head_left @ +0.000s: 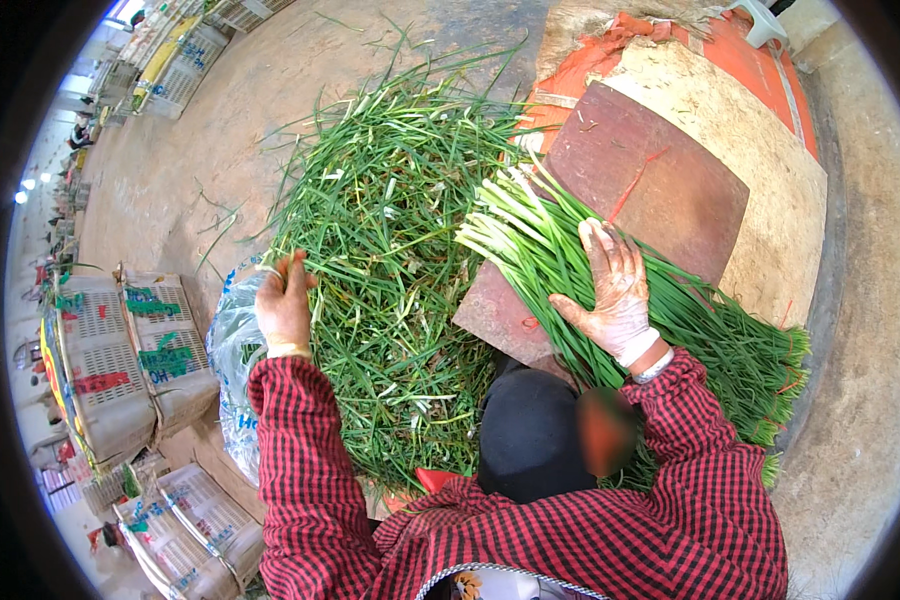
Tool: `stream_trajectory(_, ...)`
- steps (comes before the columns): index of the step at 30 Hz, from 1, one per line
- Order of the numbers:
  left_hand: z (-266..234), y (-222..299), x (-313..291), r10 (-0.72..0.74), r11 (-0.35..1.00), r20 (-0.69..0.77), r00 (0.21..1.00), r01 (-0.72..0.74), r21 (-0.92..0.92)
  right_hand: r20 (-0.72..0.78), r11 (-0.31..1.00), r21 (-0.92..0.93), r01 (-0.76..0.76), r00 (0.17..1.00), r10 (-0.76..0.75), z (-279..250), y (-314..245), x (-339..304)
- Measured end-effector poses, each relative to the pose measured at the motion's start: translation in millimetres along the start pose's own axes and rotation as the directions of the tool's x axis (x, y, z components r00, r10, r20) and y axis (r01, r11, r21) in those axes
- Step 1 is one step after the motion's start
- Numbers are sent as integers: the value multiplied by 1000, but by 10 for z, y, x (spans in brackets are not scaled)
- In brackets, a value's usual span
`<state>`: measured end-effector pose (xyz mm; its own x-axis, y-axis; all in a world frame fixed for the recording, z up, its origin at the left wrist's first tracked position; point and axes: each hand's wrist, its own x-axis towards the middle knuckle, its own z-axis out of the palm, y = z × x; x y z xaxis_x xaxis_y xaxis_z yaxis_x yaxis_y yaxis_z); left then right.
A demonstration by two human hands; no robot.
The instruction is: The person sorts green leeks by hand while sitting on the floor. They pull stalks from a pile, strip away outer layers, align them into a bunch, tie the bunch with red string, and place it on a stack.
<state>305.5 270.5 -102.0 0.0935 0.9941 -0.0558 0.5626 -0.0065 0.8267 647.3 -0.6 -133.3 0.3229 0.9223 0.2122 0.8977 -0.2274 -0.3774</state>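
A thick bundle of garlic chives [560, 265], pale stems toward the upper left and green tips toward the lower right, lies across a reddish-brown board [660, 165]. My right hand [615, 290], soiled and seemingly in a thin glove, rests on the chives with its fingers stretched out and thumb apart. Over the left edge of a broad heap of loose chive scraps [390, 260], my left hand [285, 305] is closed in a pinch. Pale green bits show at its fingertips, so it appears to hold some chive scraps; their lower part is hidden.
A clear plastic bag [235, 350] stands beside my left forearm. White slatted crates [135, 340] are stacked at the left, more [175, 70] far left. Beneath the board lie a tan sheet [770, 230] and orange covering [740, 60]. A pale plastic stool [762, 22] is at far right.
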Motion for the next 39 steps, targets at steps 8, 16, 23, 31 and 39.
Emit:
stream_trajectory(8,-191,-499,-1672,-329,716,792,514,-411,564,-20,998,-30,48,999,-49,3,-20,12)
stream_trajectory(16,-1923,-1046,-2539,-189,885,385,903,-13,466,75,981,-124,146,988,-138,-40,-22,-79)
stream_trajectory(23,-3756,-2716,-3854,-187,953,-336,923,254,166,14,984,-96,152,988,-152,-349,-550,390)
stream_trajectory(31,-3491,-4620,-4650,-574,783,-358,737,365,-504,454,775,320,545,630,-630,557,-2799,479)
stream_trajectory(39,-3330,-4147,-3508,-605,134,32,795,142,-981,597,742,542,396,441,-671,2500,-4647,191)
